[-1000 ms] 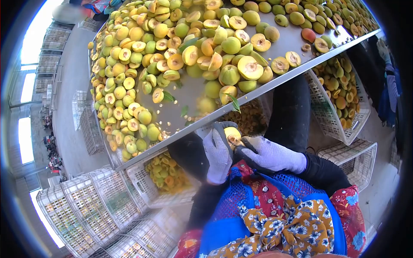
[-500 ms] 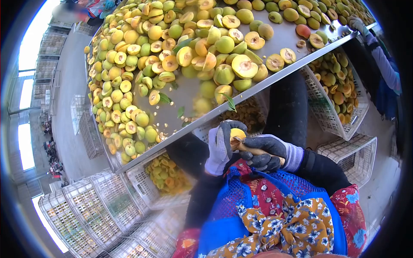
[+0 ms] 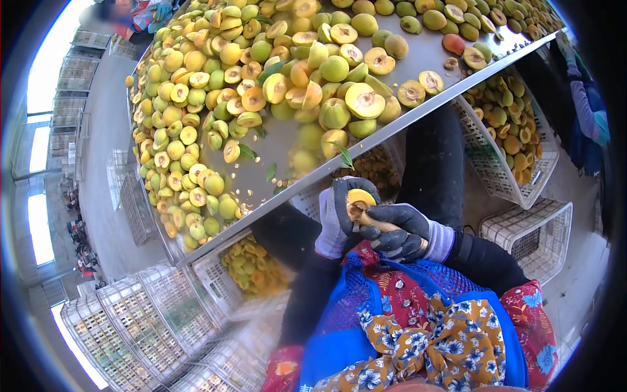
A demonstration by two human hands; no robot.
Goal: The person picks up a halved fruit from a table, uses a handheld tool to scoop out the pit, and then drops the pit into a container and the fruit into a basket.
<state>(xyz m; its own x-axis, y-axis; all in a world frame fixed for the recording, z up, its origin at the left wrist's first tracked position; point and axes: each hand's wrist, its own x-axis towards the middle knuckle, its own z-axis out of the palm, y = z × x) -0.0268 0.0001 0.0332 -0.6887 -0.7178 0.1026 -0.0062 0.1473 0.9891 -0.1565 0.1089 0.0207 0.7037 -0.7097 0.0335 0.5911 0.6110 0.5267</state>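
My left hand (image 3: pixel 338 212), in a dark-coated lilac glove, is closed around a cut apricot (image 3: pixel 357 198) with its yellow edge and brown hollow facing up. My right hand (image 3: pixel 403 228), gloved alike, grips a wooden-handled tool (image 3: pixel 382 226) whose tip is at the fruit's hollow; the tip itself is hard to make out. Both hands are in front of my chest, just below the edge of the metal table (image 3: pixel 297 175). Above them, halved and whole apricots (image 3: pixel 333 114) are heaped on the table.
Under the table edge, crates hold cut fruit, one at left (image 3: pixel 215 281) and one at right (image 3: pixel 490 147). Another white crate (image 3: pixel 532 242) lies at right. Stacked crates (image 3: pixel 140 320) stand at lower left. A co-worker's sleeve (image 3: pixel 584 108) shows at right; another person (image 3: pixel 147 14) is at upper left.
The cut apricot in my left hand has turned so more of its hollow shows. My right hand keeps its grip on the tool. The view has shifted slightly.
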